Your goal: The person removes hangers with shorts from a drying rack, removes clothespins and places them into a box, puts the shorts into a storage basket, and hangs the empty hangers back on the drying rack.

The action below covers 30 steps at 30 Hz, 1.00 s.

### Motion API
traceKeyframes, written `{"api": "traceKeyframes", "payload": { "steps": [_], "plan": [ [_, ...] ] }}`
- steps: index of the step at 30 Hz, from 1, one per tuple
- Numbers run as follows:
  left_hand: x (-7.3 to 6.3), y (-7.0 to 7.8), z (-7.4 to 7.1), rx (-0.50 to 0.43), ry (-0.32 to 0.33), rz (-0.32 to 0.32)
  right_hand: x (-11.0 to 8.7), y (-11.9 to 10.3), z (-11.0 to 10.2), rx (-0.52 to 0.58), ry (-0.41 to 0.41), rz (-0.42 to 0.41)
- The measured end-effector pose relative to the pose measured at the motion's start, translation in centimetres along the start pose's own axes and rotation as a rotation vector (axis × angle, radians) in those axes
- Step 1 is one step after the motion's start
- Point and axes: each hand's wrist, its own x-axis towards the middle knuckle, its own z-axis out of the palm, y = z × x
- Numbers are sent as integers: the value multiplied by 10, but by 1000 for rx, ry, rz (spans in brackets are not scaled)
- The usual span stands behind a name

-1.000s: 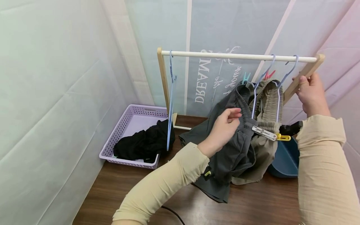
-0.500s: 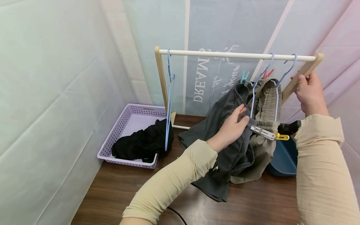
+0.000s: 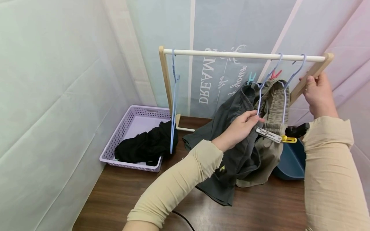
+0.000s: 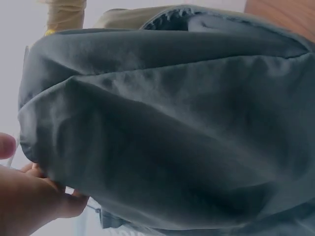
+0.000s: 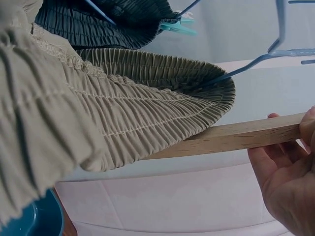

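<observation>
My right hand (image 3: 320,96) grips the wooden side post (image 5: 246,134) of a small clothes rack, thumb on one side and fingers on the other. My left hand (image 3: 240,130) touches dark grey shorts (image 3: 231,160) near the waistband. Its thumb (image 4: 7,146) stands apart from the cloth, while its other fingers go partly out of sight behind it. The shorts hang on a light blue hanger (image 3: 261,91). Khaki shorts (image 5: 147,105) hang beside them on another blue hanger (image 3: 285,99). A yellow clothespin (image 3: 289,139) and a grey-white clip (image 3: 268,134) sit at the waistbands.
An unladen blue hanger (image 3: 173,109) hangs at the left of the white rail (image 3: 219,54). Below it, a purple basket (image 3: 117,138) holds black cloth (image 3: 144,146). A blue basin (image 3: 290,163) stands behind the shorts. A dark cable (image 3: 185,219) lies on the wooden surface.
My left hand has moved right and slightly up, from in front of the grey shorts to their waistband by the hanger. My right hand has stayed on the rack post.
</observation>
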Motion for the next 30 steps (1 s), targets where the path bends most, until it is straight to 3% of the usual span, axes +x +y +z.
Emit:
{"api": "traceKeyframes", "payload": {
  "steps": [11, 30],
  "plan": [
    [6, 5, -14, -5, 122, 8, 0, 1, -1, -13, -5, -18],
    [-8, -4, -46, 173, 276, 107, 1, 3, 1, -41, 13, 7]
  ]
}}
